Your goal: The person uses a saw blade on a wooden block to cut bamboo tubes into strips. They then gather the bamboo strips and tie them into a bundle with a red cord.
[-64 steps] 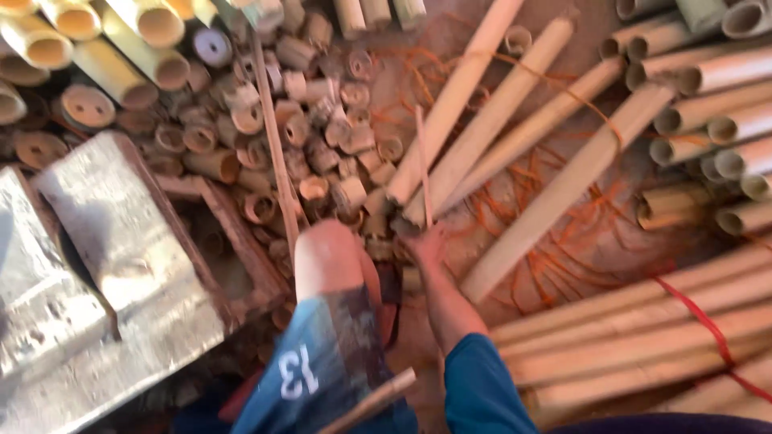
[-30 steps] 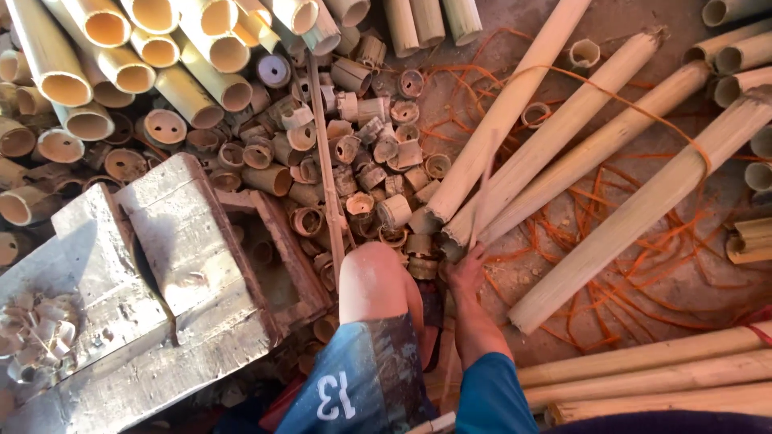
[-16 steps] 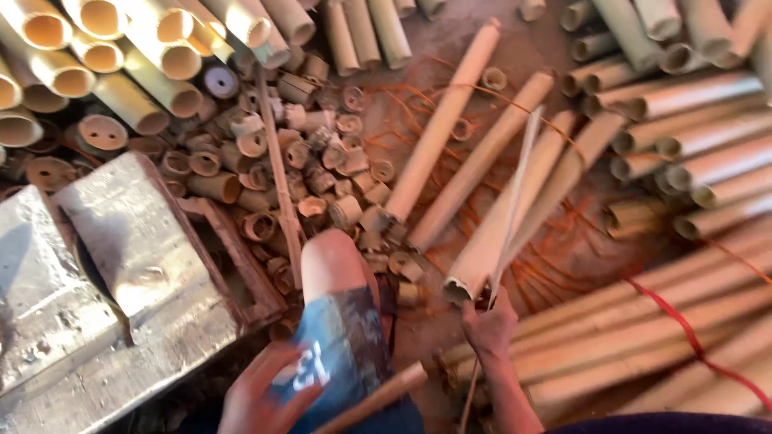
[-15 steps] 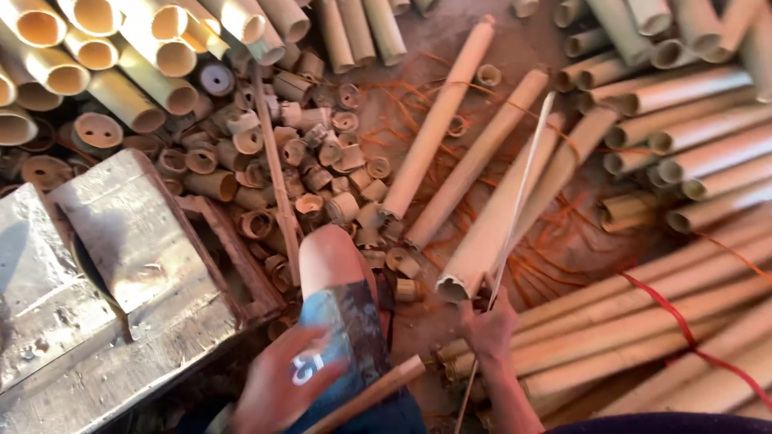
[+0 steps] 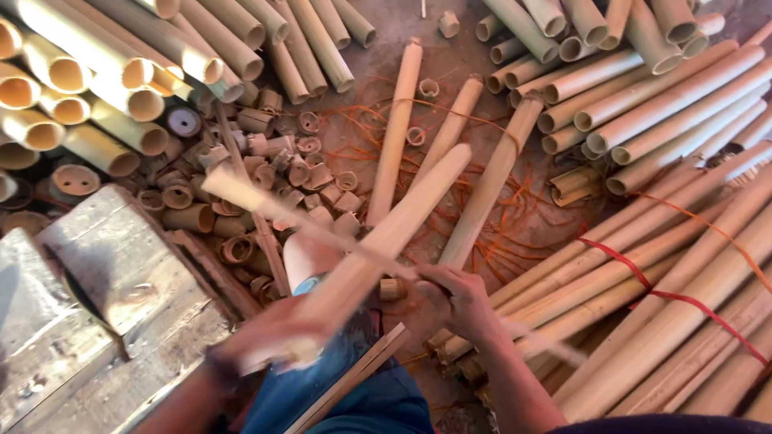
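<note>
Left hand (image 5: 269,337): blurred, closed round a split bamboo pole (image 5: 386,241).
Right hand (image 5: 454,301): clenched on a thin bamboo strip (image 5: 273,210).
Around: bamboo offcuts (image 5: 265,173) heaped ahead, wooden block (image 5: 121,257) left.

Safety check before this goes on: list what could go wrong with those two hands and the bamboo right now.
The left hand swings a long bamboo pole, blurred, close over the bare knee; it could strike it. The right hand grips a thin bamboo strip crossing the pole; fingers might get pinched or splintered.
</note>
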